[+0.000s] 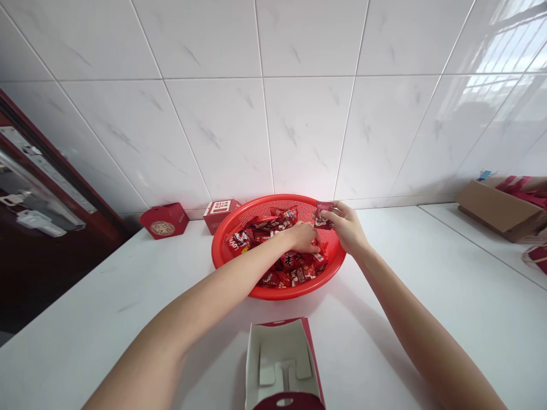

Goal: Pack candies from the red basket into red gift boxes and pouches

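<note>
A red plastic basket (280, 294) with perforated sides holds many red-wrapped snack packets (289, 262). My left hand (304, 237) reaches down among them with its fingers curled, and the packets partly hide its fingertips. At the basket's right rim, my right hand (347, 225) pinches a small dark red packet (323, 215) with white markings between thumb and fingers. Nearer to me stands an open gift box (252, 364), red outside and white inside, with a slotted flap at its bottom. Neither hand touches this box.
Behind the basket on the left are a red box with a round emblem (164, 221) and a red box with a white label (220, 213). A cardboard carton (498, 208) sits at the far right of the white table (192, 364). A tiled wall (307, 136) rises behind.
</note>
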Available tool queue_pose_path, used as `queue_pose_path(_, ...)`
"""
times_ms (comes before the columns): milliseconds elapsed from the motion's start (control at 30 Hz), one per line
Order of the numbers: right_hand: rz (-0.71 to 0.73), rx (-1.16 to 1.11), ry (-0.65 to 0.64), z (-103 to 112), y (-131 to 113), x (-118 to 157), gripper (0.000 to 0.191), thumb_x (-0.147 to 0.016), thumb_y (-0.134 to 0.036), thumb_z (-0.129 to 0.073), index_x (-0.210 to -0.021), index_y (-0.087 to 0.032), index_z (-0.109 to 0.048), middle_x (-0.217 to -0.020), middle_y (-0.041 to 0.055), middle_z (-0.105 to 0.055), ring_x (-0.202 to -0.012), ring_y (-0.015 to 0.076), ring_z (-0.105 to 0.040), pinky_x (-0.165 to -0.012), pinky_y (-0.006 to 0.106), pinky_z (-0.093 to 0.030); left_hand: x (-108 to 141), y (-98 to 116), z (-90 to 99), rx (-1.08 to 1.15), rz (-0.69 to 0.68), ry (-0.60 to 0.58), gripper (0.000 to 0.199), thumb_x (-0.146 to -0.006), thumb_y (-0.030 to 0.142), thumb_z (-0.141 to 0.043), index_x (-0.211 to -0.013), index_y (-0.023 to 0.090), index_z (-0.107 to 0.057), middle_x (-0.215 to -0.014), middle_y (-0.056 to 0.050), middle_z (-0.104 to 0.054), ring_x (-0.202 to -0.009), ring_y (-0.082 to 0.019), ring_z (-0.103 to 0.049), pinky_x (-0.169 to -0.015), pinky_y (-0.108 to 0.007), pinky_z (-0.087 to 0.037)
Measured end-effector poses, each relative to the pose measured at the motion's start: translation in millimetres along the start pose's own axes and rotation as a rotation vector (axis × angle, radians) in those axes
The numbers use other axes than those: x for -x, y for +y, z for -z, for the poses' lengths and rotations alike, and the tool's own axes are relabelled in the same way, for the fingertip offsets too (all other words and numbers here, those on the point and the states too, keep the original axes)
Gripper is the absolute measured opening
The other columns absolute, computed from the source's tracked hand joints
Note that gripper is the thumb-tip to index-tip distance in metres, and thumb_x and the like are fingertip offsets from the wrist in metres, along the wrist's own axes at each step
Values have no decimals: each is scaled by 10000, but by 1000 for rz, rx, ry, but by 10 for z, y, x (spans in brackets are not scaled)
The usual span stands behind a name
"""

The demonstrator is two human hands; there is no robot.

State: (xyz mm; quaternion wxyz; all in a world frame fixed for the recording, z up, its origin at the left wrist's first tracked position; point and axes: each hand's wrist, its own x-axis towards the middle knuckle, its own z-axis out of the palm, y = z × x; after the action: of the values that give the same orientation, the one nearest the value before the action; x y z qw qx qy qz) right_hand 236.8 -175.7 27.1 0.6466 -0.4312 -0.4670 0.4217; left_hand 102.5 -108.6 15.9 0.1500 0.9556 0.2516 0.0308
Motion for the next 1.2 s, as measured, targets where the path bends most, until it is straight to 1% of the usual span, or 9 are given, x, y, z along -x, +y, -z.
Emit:
queue_pose_path(100,0,-9,14,1,12,-5,267,-659,-366,-815,-819,-223,-656,-772,18,-758,-761,214,-718,-750,379,-584,-11,-59,48,172,107,79,105,-772,224,-720,-668,210,-719,-716,-22,-716,-788,-243,-674,-775,-316,-462)
queue_pose_path(200,-4,-25,21,4,34,-14,269,-657,-374,-810,-820,-225,-657,-775,18,-754,-764,215,-713,-744,375,-577,-1,-149,197,252,162,192,192,-881,262,-623,-720,179,-688,-724,-32,-704,-719,-207,-651,-694,-296,-458)
queue_pose_path(300,-4,-39,20,8,43,-17,273,-670,-391,-803,-838,-228,-663,-795,17,-746,-769,209,-705,-761,376,-571,50,-251,355,502,152,389,271,-920,372,-618,-762,157,-665,-756,-37,-703,-706,-174,-642,-697,-288,-477)
queue_pose_path(400,-14,-57,-1,12,26,-13,290,-662,-399,-822,-855,-232,-685,-852,22,-755,-785,206,-702,-785,383,-572,116,-319,420,805,90,507,367,-847,502,-706,-789,142,-666,-791,-39,-697,-730,-160,-648,-745,-301,-511)
queue_pose_path(500,-26,-99,-23,17,-2,-5,312,-630,-398,-859,-841,-229,-702,-867,26,-760,-792,207,-703,-792,381,-571,154,-313,408,956,24,483,451,-768,572,-772,-816,134,-677,-797,-27,-686,-751,-154,-650,-785,-313,-525)
queue_pose_path(633,-41,-119,-60,32,-26,-1,344,-620,-427,-887,-817,-226,-689,-827,22,-749,-749,208,-700,-784,404,-576,154,-226,380,966,-3,443,461,-746,573,-799,-833,134,-687,-795,-16,-692,-738,-142,-639,-773,-310,-523)
queue_pose_path(867,-54,-135,-37,27,-7,-10,397,-577,-434,-926,-802,-216,-682,-761,13,-731,-704,198,-693,-750,396,-585,153,-165,377,943,-8,419,413,-676,389,-873,-956,127,-720,-912,-55,-736,-867,-182,-671,-837,-328,-509)
queue_pose_path(1033,-30,-122,-26,11,16,-11,401,-587,-448,-916,-832,-217,-698,-779,15,-747,-709,196,-694,-732,381,-589,165,-196,392,973,5,397,379,-704,335,-850,-991,120,-726,-793,-28,-721,-732,-150,-654,-727,-289,-515)
queue_pose_path(1200,-16,-46,-91,16,6,-23,412,-596,-456,-900,-881,-201,-745,-864,43,-766,-787,207,-694,-717,358,-598,174,-207,385,899,30,394,339,-691,302,-846,-949,107,-745,-678,-4,-675,-622,-120,-603,-621,-244,-464)
